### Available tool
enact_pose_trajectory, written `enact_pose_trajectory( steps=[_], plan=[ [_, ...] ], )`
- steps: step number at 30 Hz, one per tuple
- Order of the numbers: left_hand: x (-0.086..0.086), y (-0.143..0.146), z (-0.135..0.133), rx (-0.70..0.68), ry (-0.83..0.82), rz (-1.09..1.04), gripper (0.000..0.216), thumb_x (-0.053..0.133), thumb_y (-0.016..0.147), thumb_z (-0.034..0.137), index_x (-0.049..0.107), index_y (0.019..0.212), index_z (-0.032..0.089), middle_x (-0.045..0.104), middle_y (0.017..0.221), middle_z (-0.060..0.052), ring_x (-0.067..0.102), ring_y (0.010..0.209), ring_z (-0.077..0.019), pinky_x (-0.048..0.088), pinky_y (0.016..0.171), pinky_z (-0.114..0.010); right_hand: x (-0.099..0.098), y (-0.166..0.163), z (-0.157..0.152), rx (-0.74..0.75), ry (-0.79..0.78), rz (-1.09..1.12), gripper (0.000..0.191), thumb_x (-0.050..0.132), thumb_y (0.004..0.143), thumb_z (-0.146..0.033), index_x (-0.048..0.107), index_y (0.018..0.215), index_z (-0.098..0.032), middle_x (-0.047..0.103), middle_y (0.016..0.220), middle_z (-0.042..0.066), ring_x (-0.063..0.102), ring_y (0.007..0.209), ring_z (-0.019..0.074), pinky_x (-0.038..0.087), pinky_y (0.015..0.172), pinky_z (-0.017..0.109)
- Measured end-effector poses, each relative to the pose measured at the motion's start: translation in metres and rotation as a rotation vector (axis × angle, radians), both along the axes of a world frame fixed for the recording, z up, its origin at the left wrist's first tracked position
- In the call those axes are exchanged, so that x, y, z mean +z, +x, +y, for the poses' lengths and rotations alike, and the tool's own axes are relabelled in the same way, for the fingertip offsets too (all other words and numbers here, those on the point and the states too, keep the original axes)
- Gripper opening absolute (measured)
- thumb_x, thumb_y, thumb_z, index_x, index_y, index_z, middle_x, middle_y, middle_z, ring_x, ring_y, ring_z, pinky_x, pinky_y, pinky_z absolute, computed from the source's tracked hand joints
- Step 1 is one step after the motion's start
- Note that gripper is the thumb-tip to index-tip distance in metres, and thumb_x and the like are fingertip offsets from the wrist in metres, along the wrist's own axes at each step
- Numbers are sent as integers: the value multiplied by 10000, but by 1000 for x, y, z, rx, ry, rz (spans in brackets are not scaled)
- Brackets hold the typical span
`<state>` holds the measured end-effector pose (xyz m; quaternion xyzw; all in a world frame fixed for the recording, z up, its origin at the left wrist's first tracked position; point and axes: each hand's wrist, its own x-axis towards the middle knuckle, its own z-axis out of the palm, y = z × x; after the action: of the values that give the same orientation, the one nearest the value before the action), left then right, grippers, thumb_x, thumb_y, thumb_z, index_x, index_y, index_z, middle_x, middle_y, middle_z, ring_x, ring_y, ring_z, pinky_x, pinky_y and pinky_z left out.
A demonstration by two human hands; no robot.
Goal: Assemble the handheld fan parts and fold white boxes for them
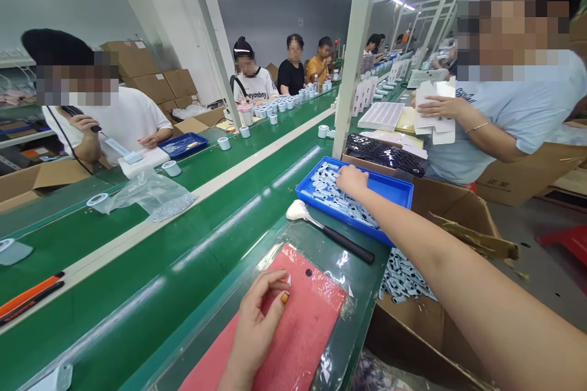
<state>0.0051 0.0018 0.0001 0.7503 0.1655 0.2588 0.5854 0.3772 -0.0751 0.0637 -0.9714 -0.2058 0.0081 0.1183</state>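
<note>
My left hand (257, 324) hovers over or rests on a red mat (307, 324), fingers curved and thumb apart from them. A small white pointed piece shows by its fingertips; I cannot tell whether it is touched. My right hand (353, 182) reaches into a blue tray (394, 192), its fingers bent down among many small light-blue plastic parts (342, 201). Its fingertips are hidden, so any grip is unclear. Between the hands lies a hammer (343, 243) with a black handle and a white-wrapped head. A black dot (309, 273) marks the mat's far end.
A green conveyor belt (220, 244) runs along my left. Below the tray, a cardboard box (413, 317) holds more light-blue parts. A metal post (355, 55) stands behind the tray. Co-workers sit across the belt; another at right holds white pieces (435, 110). A plastic bag (147, 195) lies opposite.
</note>
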Motion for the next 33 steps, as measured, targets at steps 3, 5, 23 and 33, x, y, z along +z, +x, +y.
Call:
enact_pose_trajectory(
  steps=[3, 5, 23, 33],
  plan=[
    [2, 1, -1, -3, -16, 0, 357, 684, 909, 500, 758, 1107, 212, 729, 1029, -107, 731, 904, -239, 616, 841, -363, 8, -22, -10, 142, 63, -75, 367, 470, 1014, -186, 658, 1327, -146, 670, 1297, 191, 638, 1191, 320, 478, 987, 436],
    [5, 2, -3, -5, -20, -3, 358, 695, 901, 499, 758, 1095, 205, 734, 1007, -105, 729, 893, -236, 612, 838, -364, 10, -42, -17, 265, 94, -100, 352, 477, 1019, -199, 658, 1320, -176, 680, 1286, 146, 641, 1168, 280, 490, 979, 380],
    [8, 3, -8, -29, 19, -49, 280, 677, 929, 424, 731, 1089, 201, 727, 1007, -90, 715, 860, -206, 581, 843, -360, -29, -107, -26, 1215, -77, -367, 387, 363, 1088, -195, 727, 1218, -170, 711, 1048, 111, 629, 957, 236, 484, 913, 406],
    [7, 2, -8, -32, 19, -38, 295, 680, 931, 445, 727, 1087, 199, 720, 998, -87, 699, 864, -201, 577, 836, -356, -29, -108, -31, 844, 495, -162, 218, 596, 1000, -274, 755, 1144, -235, 748, 1029, 67, 700, 910, 227, 547, 836, 376]
  ],
)
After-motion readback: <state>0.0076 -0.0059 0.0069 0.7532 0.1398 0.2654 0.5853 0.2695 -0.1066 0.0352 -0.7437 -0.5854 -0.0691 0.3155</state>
